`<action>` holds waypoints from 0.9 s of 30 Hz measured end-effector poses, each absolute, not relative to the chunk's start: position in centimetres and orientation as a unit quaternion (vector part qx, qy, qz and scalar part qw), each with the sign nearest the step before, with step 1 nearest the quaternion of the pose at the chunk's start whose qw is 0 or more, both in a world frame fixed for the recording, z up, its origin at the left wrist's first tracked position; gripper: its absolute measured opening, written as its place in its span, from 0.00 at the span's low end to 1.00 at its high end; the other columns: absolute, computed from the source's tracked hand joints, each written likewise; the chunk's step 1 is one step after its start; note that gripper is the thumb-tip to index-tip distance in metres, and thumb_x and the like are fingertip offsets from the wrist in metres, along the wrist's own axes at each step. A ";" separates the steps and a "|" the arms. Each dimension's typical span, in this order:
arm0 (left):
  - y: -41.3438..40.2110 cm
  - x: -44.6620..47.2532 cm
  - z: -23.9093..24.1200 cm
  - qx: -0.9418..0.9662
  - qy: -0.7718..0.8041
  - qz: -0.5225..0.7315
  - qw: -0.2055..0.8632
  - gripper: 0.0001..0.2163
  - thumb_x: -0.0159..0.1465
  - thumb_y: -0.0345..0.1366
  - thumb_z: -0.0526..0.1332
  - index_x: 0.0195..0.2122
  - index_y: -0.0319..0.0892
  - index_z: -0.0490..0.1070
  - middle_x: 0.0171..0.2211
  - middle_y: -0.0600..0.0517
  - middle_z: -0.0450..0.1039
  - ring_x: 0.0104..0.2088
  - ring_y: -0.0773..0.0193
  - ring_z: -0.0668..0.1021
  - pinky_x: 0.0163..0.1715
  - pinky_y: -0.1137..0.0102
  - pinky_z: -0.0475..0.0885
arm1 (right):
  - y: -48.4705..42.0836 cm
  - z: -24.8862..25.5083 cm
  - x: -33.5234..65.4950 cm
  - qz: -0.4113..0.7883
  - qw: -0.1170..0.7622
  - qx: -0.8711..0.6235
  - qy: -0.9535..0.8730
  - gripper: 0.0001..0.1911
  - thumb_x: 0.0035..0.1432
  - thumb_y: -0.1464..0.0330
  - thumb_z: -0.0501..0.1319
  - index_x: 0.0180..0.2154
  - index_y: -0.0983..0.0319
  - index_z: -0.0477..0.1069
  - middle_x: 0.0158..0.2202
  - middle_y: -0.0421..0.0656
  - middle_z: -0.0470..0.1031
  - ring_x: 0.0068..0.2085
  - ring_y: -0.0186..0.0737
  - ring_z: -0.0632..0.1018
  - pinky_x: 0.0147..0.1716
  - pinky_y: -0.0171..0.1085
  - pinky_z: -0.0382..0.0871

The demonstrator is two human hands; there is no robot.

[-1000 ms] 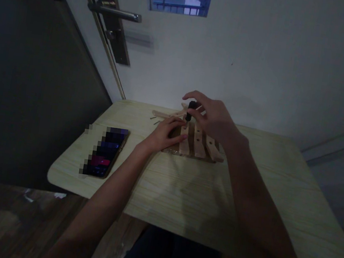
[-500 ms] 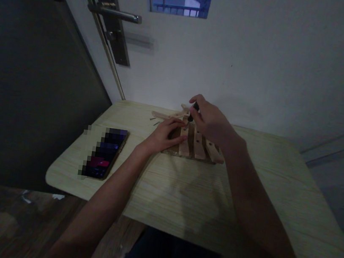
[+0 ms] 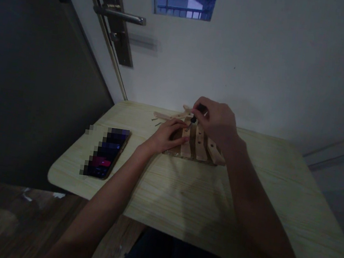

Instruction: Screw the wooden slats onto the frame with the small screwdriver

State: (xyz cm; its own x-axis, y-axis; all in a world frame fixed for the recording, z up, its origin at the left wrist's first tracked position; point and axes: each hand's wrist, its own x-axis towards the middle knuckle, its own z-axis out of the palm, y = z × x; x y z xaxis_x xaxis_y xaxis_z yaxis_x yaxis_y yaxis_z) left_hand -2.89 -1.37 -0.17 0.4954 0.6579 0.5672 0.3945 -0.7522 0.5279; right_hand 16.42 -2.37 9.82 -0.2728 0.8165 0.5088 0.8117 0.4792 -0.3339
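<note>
Pale wood, a slat (image 3: 186,149), lies at the fingertips of the left hand (image 3: 162,136), which rests half spread with its thumb apart, seemingly bracing it on the brown board (image 3: 174,150). Curled around the black handle of a screwdriver (image 3: 194,119), the right hand (image 3: 221,119) aims the tip down at the slat, just beside the left fingertips; whether a screw sits beneath is too small to tell. The tool leans toward the right hand, so driving well likely calls for standing it upright, pressing straight down and turning steadily, left fingers clear of the tip. Loose screw-like pieces (image 3: 158,123) lie just beyond the left hand.
</note>
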 end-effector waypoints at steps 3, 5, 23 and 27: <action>-1.4 -2.9 -0.2 0.848 0.310 0.397 0.166 0.19 0.68 0.50 0.63 0.53 0.43 0.74 0.53 0.41 0.73 0.54 0.50 0.76 0.58 0.50 0.72 | -2.3 9.4 16.4 -0.008 0.317 -0.514 -0.797 0.11 0.65 0.60 0.60 0.41 0.58 0.76 0.32 0.43 0.80 0.32 0.43 0.77 0.33 0.39 0.64; -1.4 -2.9 -0.2 0.848 0.307 0.398 0.168 0.19 0.68 0.49 0.63 0.54 0.43 0.73 0.54 0.41 0.73 0.55 0.50 0.76 0.58 0.50 0.71 | -2.3 9.1 16.4 -0.018 0.315 -0.503 -0.805 0.14 0.66 0.61 0.57 0.48 0.58 0.75 0.36 0.46 0.82 0.34 0.45 0.78 0.35 0.40 0.67; -1.4 -3.1 -0.1 0.850 0.305 0.396 0.168 0.17 0.68 0.47 0.63 0.53 0.44 0.73 0.55 0.41 0.73 0.56 0.50 0.76 0.59 0.50 0.71 | -2.1 9.8 17.0 0.046 0.334 -0.438 -0.833 0.07 0.65 0.65 0.59 0.40 0.60 0.73 0.34 0.44 0.79 0.33 0.40 0.76 0.36 0.38 0.65; -1.3 -3.1 -0.3 0.852 0.301 0.396 0.164 0.18 0.69 0.47 0.62 0.54 0.43 0.73 0.56 0.41 0.72 0.57 0.50 0.75 0.59 0.51 0.71 | -2.4 9.8 16.8 0.020 0.346 -0.490 -0.800 0.10 0.63 0.59 0.64 0.38 0.59 0.75 0.31 0.43 0.79 0.32 0.42 0.77 0.35 0.38 0.65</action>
